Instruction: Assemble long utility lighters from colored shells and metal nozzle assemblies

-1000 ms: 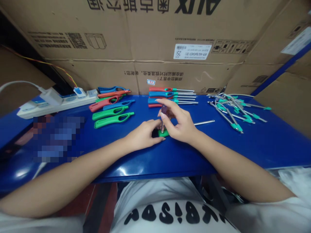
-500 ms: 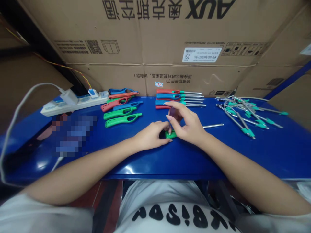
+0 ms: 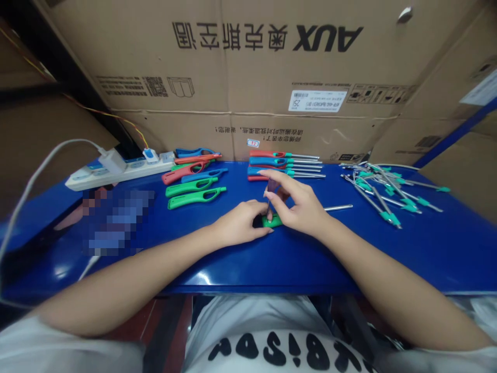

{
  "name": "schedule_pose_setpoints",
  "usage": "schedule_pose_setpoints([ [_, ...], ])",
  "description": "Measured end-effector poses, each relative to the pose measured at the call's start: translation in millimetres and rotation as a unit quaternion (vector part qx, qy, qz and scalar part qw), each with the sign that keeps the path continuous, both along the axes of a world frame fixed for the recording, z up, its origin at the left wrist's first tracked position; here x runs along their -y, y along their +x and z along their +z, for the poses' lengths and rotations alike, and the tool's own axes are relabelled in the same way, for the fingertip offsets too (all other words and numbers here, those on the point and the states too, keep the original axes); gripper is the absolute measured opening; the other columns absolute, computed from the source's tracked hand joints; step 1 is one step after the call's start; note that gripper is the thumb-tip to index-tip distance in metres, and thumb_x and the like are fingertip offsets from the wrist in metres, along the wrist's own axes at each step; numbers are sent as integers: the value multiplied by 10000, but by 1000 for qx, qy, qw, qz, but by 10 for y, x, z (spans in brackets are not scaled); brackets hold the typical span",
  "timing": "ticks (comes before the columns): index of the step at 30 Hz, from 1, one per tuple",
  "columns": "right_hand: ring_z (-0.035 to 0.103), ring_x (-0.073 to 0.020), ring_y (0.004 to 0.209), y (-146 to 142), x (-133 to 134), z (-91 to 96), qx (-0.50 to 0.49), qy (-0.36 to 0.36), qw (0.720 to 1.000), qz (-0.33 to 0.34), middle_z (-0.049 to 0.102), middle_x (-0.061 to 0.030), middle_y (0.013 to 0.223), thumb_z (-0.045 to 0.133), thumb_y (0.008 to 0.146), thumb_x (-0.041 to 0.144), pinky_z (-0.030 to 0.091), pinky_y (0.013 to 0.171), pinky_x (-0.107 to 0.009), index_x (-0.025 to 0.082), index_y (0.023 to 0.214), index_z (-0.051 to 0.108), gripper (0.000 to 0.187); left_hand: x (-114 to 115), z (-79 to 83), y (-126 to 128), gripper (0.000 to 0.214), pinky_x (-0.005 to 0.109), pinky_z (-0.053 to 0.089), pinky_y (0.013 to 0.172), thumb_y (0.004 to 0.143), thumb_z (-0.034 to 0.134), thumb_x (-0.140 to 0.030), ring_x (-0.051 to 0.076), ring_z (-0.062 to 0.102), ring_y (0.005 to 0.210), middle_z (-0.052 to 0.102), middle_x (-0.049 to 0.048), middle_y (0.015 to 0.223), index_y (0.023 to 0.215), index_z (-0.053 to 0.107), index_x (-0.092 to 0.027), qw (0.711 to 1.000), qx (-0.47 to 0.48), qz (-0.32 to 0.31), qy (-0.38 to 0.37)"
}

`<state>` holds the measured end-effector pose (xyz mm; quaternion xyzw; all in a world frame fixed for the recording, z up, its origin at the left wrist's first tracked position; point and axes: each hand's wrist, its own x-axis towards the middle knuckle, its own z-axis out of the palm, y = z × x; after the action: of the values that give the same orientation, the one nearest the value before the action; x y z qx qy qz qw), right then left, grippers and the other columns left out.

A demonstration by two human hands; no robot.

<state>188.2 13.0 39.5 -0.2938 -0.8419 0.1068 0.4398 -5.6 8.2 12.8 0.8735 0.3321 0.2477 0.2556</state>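
My left hand (image 3: 243, 224) is closed around the near end of a green lighter (image 3: 274, 221), which lies on the blue table. Upright above that lighter stands a small screwdriver (image 3: 273, 184) with a dark purple handle, pinched between the thumb and fingers of my right hand (image 3: 301, 204). Its thin shaft points down at the green body, though the exact tip contact is hard to see. To the right of my right hand a metal tube (image 3: 338, 208) sticks out, in line with the lighter. My right hand hides the lighter's middle.
Several empty lighter handles (image 3: 196, 198) lie at left, beside a white power strip (image 3: 120, 172). Finished-looking lighters (image 3: 267, 162) are lined up behind my hands. Metal tubes with teal ends (image 3: 388, 194) are piled at right. A cardboard box (image 3: 233, 67) stands along the back.
The camera view has tilted slightly, so the scene sits a little lower. Both hands keep their hold, with the screwdriver still upright over the green lighter.
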Motion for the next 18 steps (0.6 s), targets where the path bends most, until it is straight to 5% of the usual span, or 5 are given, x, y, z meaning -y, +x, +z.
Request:
schedule_pose_setpoints([
  [5, 678, -140, 646, 18, -13, -4, 47, 81, 994, -62, 768, -40, 1013, 622, 968, 330, 573, 680, -285, 244, 1304, 604, 348, -7, -23, -2, 181, 331, 531, 823, 815, 751, -209, 208, 671, 869, 700, 34, 933, 956, 640, -189, 1000, 2, 4, 10],
  [11, 643, -81, 578, -24, 21, 14, -28, -54, 997, 53, 718, -61, 1166, 429, 1044, 241, 585, 643, -258, 252, 1446, 504, 408, -18, -38, -12, 168, 320, 529, 831, 820, 748, -190, 202, 680, 879, 715, 26, 955, 944, 634, -196, 1000, 4, -5, 12],
  [18, 677, -134, 627, 21, -16, 41, 11, 71, 996, -58, 755, -26, 856, 652, 962, 332, 568, 675, -264, 197, 1149, 689, 233, -16, -36, -16, 190, 325, 532, 837, 814, 769, -219, 207, 677, 884, 710, 25, 956, 945, 632, -206, 1000, -9, 6, 23],
])
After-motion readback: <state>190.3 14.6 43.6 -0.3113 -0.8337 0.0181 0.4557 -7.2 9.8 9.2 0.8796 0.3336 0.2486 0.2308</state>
